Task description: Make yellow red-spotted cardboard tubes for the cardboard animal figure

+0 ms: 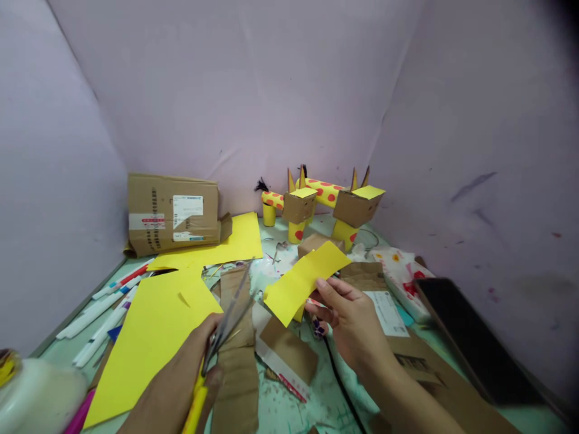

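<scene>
My left hand (205,343) is closed around a pair of scissors (216,340) with yellow handles, and the blades point up and away, blurred by motion. Between the thumb and fingers of my right hand (348,319) is a strip of yellow paper (305,277), held up over the table and apart from the scissors. Below the strip lie cardboard scraps (287,352). A large yellow sheet (158,331) rests beside my left hand, with another yellow sheet (242,238) behind it.
Two cardboard-headed, red-spotted yellow animals (301,208) stand at the back. A cardboard box (169,214) is at back left, markers (104,307) and a white bottle (40,395) at left. A dark phone-like slab (470,337) leans at right, near a black cable (339,380).
</scene>
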Action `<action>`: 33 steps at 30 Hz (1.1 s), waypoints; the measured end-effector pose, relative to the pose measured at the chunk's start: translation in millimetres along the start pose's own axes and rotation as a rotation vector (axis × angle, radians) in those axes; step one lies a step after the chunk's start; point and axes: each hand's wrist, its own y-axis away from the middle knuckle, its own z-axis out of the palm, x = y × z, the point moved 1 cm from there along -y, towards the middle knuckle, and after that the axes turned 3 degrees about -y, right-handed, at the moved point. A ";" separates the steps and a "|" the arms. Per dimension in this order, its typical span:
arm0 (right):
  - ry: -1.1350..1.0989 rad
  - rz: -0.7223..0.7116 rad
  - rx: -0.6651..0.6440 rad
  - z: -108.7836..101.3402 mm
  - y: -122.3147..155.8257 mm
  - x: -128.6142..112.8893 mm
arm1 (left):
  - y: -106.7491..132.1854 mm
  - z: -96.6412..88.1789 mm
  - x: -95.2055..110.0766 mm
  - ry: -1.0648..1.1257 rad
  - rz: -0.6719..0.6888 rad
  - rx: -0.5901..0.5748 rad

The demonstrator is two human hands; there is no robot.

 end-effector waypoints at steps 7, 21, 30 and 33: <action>-0.005 0.052 -0.035 -0.4 6.1 2.5 | -11.7 -6.2 -5.7 -0.083 -0.197 -0.145; 0.409 0.551 -0.403 3.7 33.9 43.7 | -26.4 -11.2 -45.6 -0.428 -0.123 -0.160; 0.329 0.522 -0.402 6.4 36.2 44.9 | 7.9 11.6 4.5 0.472 0.310 -0.237; 0.214 0.423 -0.446 7.6 37.4 45.5 | 8.2 21.9 4.2 0.490 0.227 -0.289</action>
